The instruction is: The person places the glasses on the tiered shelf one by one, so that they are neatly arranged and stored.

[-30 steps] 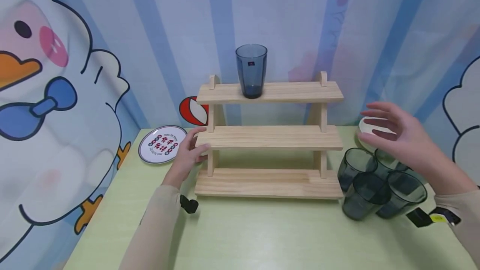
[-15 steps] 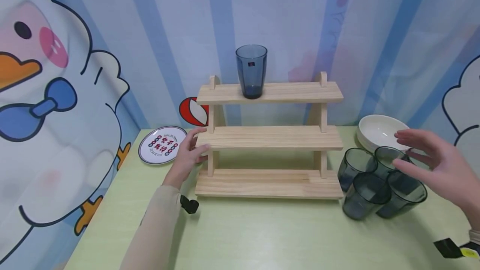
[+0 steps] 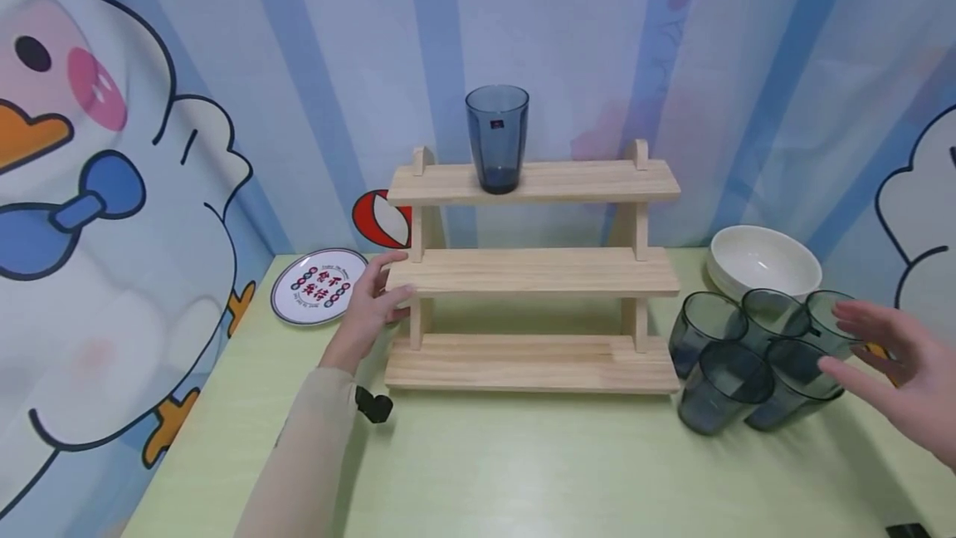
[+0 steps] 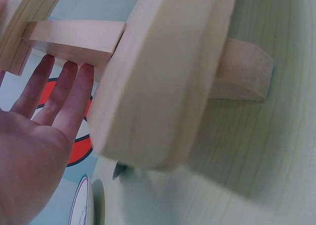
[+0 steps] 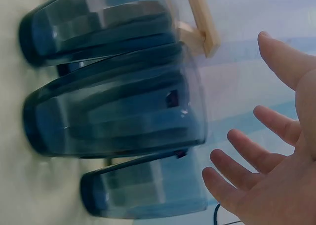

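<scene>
A three-tier wooden shelf rack (image 3: 534, 271) stands mid-table in the head view. One blue-grey drinking glass (image 3: 498, 139) is upright on its top tier. My left hand (image 3: 362, 310) holds the rack's left end at the middle tier, thumb in front. In the left wrist view its fingertips (image 4: 71, 69) press an upright (image 4: 74, 40). Several more drinking glasses (image 3: 723, 388) stand grouped beside the rack's right end. Next to the rearmost ones is my right hand (image 3: 907, 372), fingers spread and holding nothing. The right wrist view shows a gap between these fingers and the glasses (image 5: 113, 106).
Behind the grouped glasses sits a white bowl (image 3: 765, 260). At the back left lies a round plate (image 3: 317, 285) with red lettering, close to my left hand. A striped cartoon curtain (image 3: 568, 40) hangs directly behind the table (image 3: 508, 471).
My right hand has moved right and down, from over the bowl and rear glasses to the right side of the group. Bowl and rear glasses now show more fully. The left hand stays put.
</scene>
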